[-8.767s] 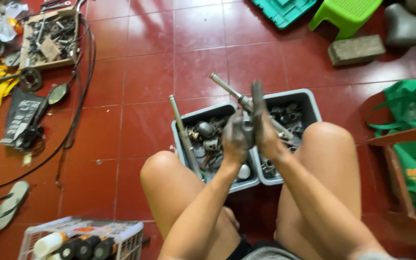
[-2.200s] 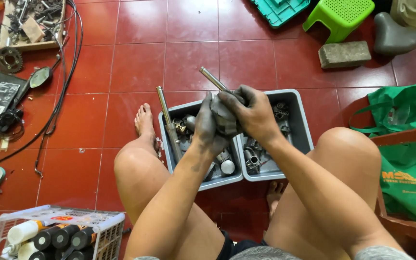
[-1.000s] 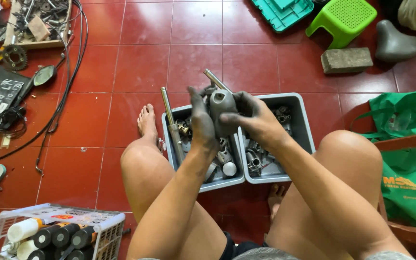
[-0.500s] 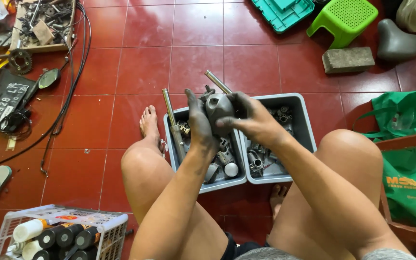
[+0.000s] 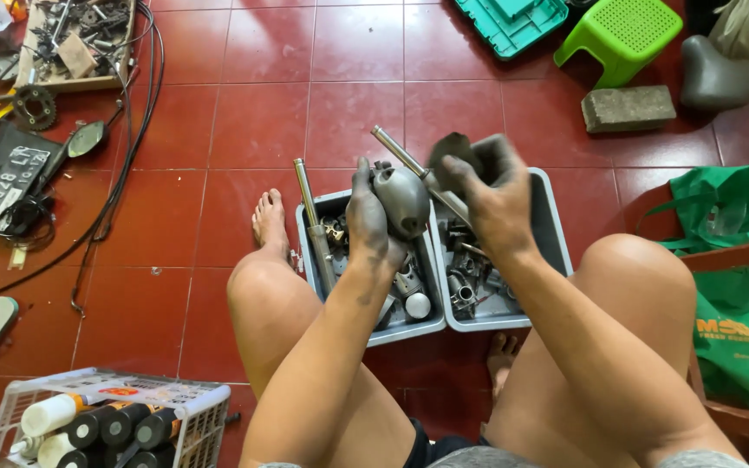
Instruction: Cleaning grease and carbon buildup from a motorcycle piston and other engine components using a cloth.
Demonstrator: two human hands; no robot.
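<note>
The red-tiled floor [image 5: 244,113] carries everything. Two grey plastic bins sit side by side between the person's bare knees: the left bin [image 5: 399,328] and the right bin [image 5: 556,238], both filled with greasy metal parts.

Above the seam where the bins meet, the left hand [image 5: 367,217] has its grip closed on a rounded grey metal housing [image 5: 402,201], held upright with its bulge facing the camera. A thin metal rod [image 5: 392,149] runs from behind the housing up and to the left, its long axis slanting toward the floor's far edge. The right hand [image 5: 491,195] hangs just to the right of the housing, fingers curled round a dark rag or pad [image 5: 451,156]; the picture is blurred there, so whether it touches the housing I cannot tell. The right hand is the one free to meet the housing from its right side.

A long grey tube [image 5: 312,221] leans along the left bin's left wall.

At the right edge lies a green bag [image 5: 739,312] with yellow lettering; at the near-left corner a white wire basket [image 5: 192,407] holds white and black bottles with an orange-and-white label strip.
</note>
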